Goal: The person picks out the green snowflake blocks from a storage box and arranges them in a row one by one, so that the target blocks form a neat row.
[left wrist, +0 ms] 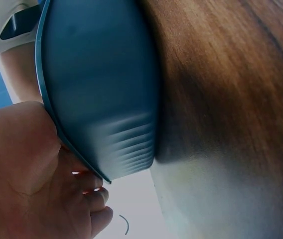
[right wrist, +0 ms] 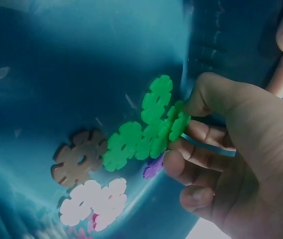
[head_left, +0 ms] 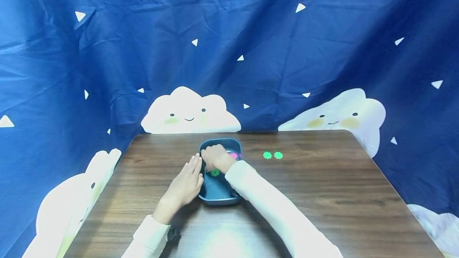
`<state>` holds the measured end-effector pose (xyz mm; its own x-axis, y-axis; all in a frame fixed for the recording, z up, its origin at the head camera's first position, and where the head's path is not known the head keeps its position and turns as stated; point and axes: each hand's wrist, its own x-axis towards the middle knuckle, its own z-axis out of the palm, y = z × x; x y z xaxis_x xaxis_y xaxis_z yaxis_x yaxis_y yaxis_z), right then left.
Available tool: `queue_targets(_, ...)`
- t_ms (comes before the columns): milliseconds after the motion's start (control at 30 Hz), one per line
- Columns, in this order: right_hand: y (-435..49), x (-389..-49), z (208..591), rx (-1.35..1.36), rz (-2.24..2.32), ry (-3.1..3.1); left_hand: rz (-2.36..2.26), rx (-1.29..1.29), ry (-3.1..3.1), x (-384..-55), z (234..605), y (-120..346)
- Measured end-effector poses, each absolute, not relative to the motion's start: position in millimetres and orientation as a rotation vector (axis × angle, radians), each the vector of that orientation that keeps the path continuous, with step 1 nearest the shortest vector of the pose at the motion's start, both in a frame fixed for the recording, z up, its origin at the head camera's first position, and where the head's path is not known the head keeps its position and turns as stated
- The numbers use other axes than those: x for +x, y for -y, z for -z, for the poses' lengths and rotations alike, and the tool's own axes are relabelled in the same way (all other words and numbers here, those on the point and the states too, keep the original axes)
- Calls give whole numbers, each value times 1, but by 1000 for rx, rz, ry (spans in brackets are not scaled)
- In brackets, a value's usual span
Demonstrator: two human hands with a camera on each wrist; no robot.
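Note:
A blue plastic bin (head_left: 219, 201) stands on the table, holding several flower-shaped interlocking discs. My right hand (head_left: 216, 158) reaches down inside it. In the right wrist view, thumb and fingers pinch a green flower disc (right wrist: 180, 125) near the wall. Other green discs (right wrist: 122, 146) lie against it, with a brown disc (right wrist: 79, 158), whitish discs (right wrist: 81, 201) and a purple disc (right wrist: 154, 167) around them. Outside, my left hand (head_left: 184, 184) rests along the bin's left side, its fingers extended at the rim. The left wrist view shows the bin's ribbed outer wall (left wrist: 101, 74) beside that palm.
Two green flower discs (head_left: 272, 155) lie side by side on the wooden table (head_left: 322, 186), right of the bin. Behind the table's far edge hangs a blue curtain (head_left: 258, 51) with white clouds and triangles.

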<state>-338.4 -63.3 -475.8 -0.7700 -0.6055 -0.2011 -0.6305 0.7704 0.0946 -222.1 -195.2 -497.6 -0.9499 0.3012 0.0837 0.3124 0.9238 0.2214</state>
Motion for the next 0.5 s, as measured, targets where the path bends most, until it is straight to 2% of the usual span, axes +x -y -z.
queue_targets(500, 52, -344, 461, -1036, -207, -2805, 363, -496, 3023, -221, 495, 195)
